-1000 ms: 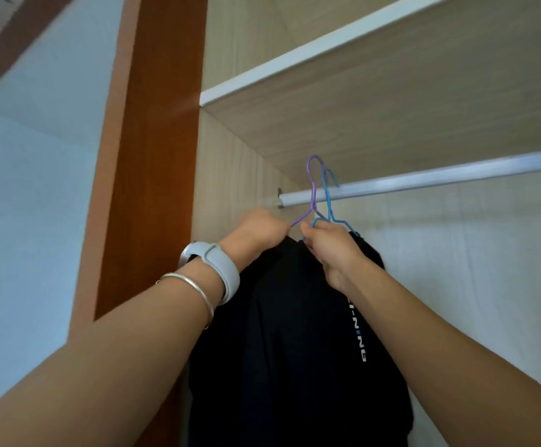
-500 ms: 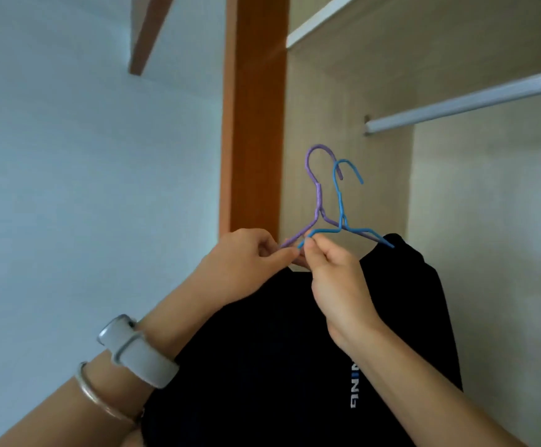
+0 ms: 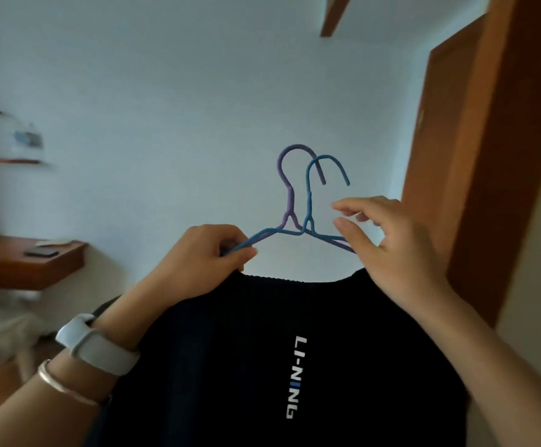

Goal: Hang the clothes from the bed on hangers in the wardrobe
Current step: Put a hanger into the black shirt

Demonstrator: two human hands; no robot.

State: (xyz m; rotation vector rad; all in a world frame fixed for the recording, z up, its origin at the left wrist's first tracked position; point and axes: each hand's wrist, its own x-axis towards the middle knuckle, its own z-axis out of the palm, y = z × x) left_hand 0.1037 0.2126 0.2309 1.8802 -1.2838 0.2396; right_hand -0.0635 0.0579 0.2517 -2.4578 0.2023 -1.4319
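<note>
I take the black shirt (image 3: 230, 366) as my marker. It fills the lower middle of my view and hangs from two wire hangers, a purple hanger (image 3: 290, 201) and a blue hanger (image 3: 309, 201). Their stems rise side by side just above the shirt's collar, the two wires cross there, and both hooks stand upright in front of the pale wall (image 3: 166, 108).

At the shirt's left shoulder the left hand (image 3: 207, 253) is closed, with its fingers curled round the hangers' left arm. At the right shoulder the right hand (image 3: 388, 240) sits against the right arm of the hangers. Its forefinger and thumb are held apart and the wire runs under the thumb, so I cannot tell whether this hand really grips it.

White lettering (image 3: 296, 375) runs down the shirt's front. The left wrist beside the shirt wears a white watch (image 3: 98, 346) and a metal bracelet (image 3: 59, 385). Right of the shirt stands the brown wardrobe frame (image 3: 494, 156). Well left of the shirt is a wooden shelf (image 3: 20, 269) with a dark phone (image 3: 41, 252) lying on it.
</note>
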